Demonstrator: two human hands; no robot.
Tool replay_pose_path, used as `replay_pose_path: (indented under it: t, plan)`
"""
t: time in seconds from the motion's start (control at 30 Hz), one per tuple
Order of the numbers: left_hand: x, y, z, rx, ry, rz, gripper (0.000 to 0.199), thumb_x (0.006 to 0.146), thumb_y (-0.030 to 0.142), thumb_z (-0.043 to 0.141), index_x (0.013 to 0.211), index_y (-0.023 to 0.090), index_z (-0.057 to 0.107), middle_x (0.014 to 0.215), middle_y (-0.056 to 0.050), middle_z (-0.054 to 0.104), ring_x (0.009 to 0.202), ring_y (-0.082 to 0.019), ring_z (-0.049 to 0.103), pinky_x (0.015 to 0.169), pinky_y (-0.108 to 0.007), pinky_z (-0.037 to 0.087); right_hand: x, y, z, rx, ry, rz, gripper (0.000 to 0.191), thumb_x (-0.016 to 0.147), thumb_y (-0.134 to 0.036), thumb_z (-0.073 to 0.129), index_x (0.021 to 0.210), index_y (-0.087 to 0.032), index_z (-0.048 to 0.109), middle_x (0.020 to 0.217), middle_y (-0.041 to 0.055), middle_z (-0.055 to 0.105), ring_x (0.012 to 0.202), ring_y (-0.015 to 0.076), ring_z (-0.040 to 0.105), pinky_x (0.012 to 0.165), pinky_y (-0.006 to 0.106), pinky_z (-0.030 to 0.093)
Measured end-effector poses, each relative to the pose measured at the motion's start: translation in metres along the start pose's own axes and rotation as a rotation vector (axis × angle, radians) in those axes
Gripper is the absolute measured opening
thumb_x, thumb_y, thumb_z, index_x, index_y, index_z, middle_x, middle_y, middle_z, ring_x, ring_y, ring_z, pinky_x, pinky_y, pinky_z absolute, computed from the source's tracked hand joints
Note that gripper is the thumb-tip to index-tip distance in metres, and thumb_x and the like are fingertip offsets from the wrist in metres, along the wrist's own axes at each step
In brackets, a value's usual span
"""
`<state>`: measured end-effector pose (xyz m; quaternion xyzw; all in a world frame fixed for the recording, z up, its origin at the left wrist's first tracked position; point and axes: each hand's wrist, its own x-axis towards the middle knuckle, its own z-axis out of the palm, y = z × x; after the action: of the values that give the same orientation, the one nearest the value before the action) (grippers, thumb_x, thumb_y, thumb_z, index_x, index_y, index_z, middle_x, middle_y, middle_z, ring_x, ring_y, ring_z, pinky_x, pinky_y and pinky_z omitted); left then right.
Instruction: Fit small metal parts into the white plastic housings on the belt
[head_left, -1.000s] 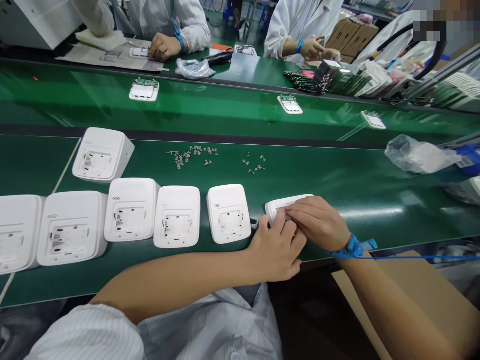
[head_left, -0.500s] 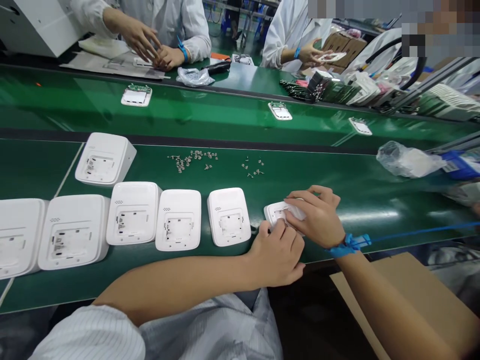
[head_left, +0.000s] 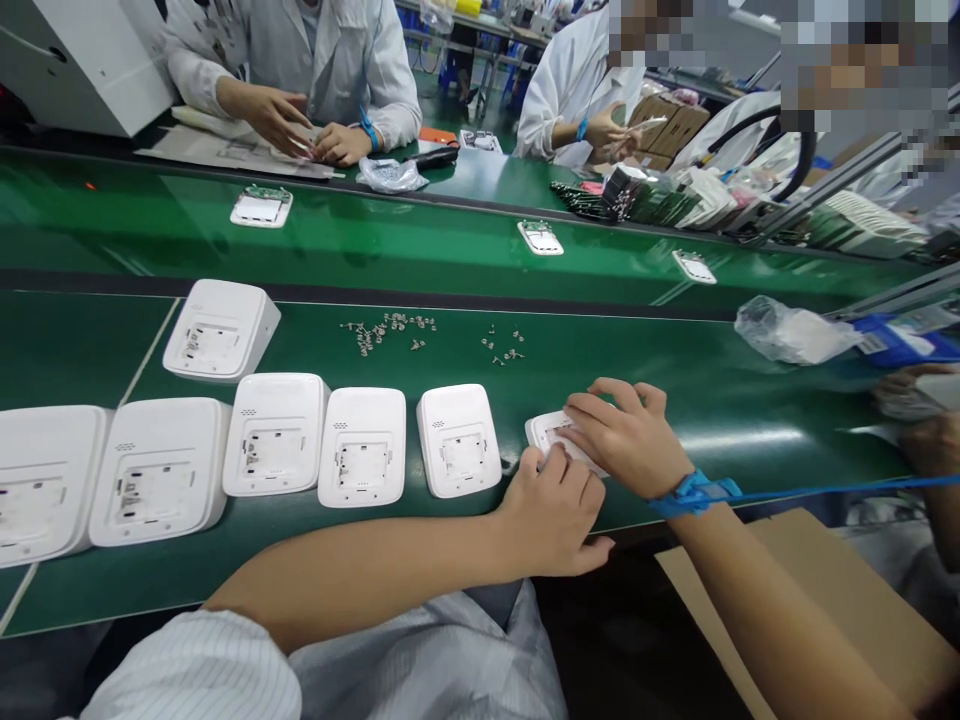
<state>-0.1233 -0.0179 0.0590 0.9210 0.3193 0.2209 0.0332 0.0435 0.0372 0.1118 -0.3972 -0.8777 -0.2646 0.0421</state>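
Note:
A white plastic device housing (head_left: 538, 430) lies on the green bench between my hands, mostly covered by them. Curled over its near edge are the fingers of my left hand (head_left: 555, 512). My right hand (head_left: 628, 440) grips the housing from its far right side, thumb and fingers bent over the top. A blue wrist strap (head_left: 694, 493) circles my right wrist, its cord running right. Just left of my hands lies a similar white housing (head_left: 459, 440), recessed side up, with another white housing (head_left: 362, 447) beyond it.
More white housings (head_left: 275, 433) line the bench's left part. Small screws (head_left: 375, 333) lie scattered behind them. White parts with circuit boards (head_left: 261, 206) sit on the green conveyor (head_left: 420, 240). A clear plastic bag (head_left: 795, 330) lies right. Co-workers' hands (head_left: 341, 145) are across the conveyor.
The parts on the conveyor have shifted left. My right hand's fingers have moved slightly over the housing, while my left hand stays nearly in place. A person's hand has appeared at the right edge.

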Motion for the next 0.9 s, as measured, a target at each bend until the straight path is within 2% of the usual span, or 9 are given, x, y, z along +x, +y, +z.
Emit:
replay_pose_path:
  t: [0.1,0.17,0.23,0.37,0.47,0.6,0.73,0.8,0.9]
  plan:
    - [-0.002,0.000,0.001,0.032,0.036,-0.037,0.056,0.092,0.056,0.039,0.121,0.011,0.059,0.127,-0.017,0.056,0.129,-0.038,0.041,0.089,-0.049,0.035,-0.014,-0.009,0.002,0.026,0.046,0.186,0.018,0.096,-0.034,0.060,0.089,-0.018,0.066,0.096,0.0079,0.068,0.097,0.0261,0.053,0.078,0.039,0.032]
    - [-0.004,0.001,0.001,0.100,0.065,-0.061,0.061,0.093,0.056,0.036,0.128,0.011,0.056,0.134,-0.019,0.052,0.134,-0.040,0.036,0.088,-0.050,0.036,-0.026,-0.014,0.004,0.053,0.058,0.300,0.028,0.095,-0.038,0.060,0.075,-0.018,0.061,0.079,0.0077,0.062,0.081,0.0233,0.050,0.069,0.035,0.031]
    - [-0.005,0.001,0.004,0.160,0.088,-0.049,0.064,0.094,0.056,0.033,0.132,0.010,0.054,0.138,-0.020,0.050,0.133,-0.041,0.037,0.086,-0.050,0.036,-0.034,-0.016,0.005,0.029,0.045,0.329,0.039,0.095,-0.040,0.059,0.062,-0.020,0.051,0.064,0.0058,0.053,0.069,0.0212,0.043,0.062,0.034,0.027]
    - [-0.008,0.001,0.008,0.177,0.106,0.143,0.061,0.094,0.056,0.033,0.132,0.013,0.054,0.132,-0.020,0.054,0.108,-0.035,0.054,0.078,-0.045,0.037,-0.030,-0.011,0.005,-0.066,0.053,0.259,0.046,0.096,-0.043,0.057,0.057,-0.020,0.049,0.060,0.0060,0.050,0.067,0.0212,0.041,0.060,0.034,0.023]
    - [-0.010,0.000,0.009,0.186,0.087,0.307,0.057,0.095,0.054,0.032,0.131,0.015,0.054,0.124,-0.018,0.058,0.090,-0.028,0.057,0.071,-0.040,0.036,-0.013,-0.009,0.005,-0.024,0.055,0.165,0.049,0.095,-0.051,0.057,0.058,-0.019,0.051,0.062,0.0065,0.052,0.070,0.0215,0.043,0.061,0.034,0.024]
    - [-0.010,-0.003,0.005,0.254,0.139,0.356,0.050,0.097,0.045,0.033,0.128,0.013,0.055,0.115,-0.018,0.062,0.087,-0.027,0.060,0.072,-0.043,0.039,0.009,-0.016,0.008,0.024,0.069,0.096,0.052,0.093,-0.058,0.057,0.059,-0.019,0.052,0.063,0.0058,0.052,0.070,0.0206,0.043,0.062,0.035,0.025]
    - [-0.017,0.004,-0.003,0.423,0.136,0.349,0.042,0.097,0.037,0.042,0.124,0.011,0.058,0.112,-0.020,0.065,0.098,-0.034,0.063,0.078,-0.050,0.041,0.020,-0.026,0.012,0.080,0.088,0.063,0.051,0.093,-0.055,0.059,0.057,-0.020,0.050,0.062,0.0056,0.052,0.070,0.0201,0.043,0.062,0.035,0.026]
    - [-0.025,0.014,-0.006,0.476,0.128,0.439,0.033,0.094,0.027,0.048,0.118,0.014,0.065,0.113,-0.019,0.067,0.100,-0.034,0.065,0.075,-0.046,0.041,0.025,-0.029,0.012,0.121,0.099,0.046,0.049,0.093,-0.050,0.061,0.056,-0.020,0.049,0.062,0.0054,0.052,0.070,0.0201,0.043,0.062,0.035,0.027]
    - [-0.044,0.035,0.004,0.272,0.150,0.679,0.031,0.090,0.016,0.045,0.097,0.024,0.074,0.095,-0.011,0.071,0.084,-0.026,0.067,0.065,-0.041,0.041,0.035,-0.035,0.003,0.242,0.103,0.011,0.040,0.094,-0.040,0.061,0.061,-0.019,0.054,0.064,0.0058,0.053,0.071,0.0203,0.044,0.063,0.035,0.029]
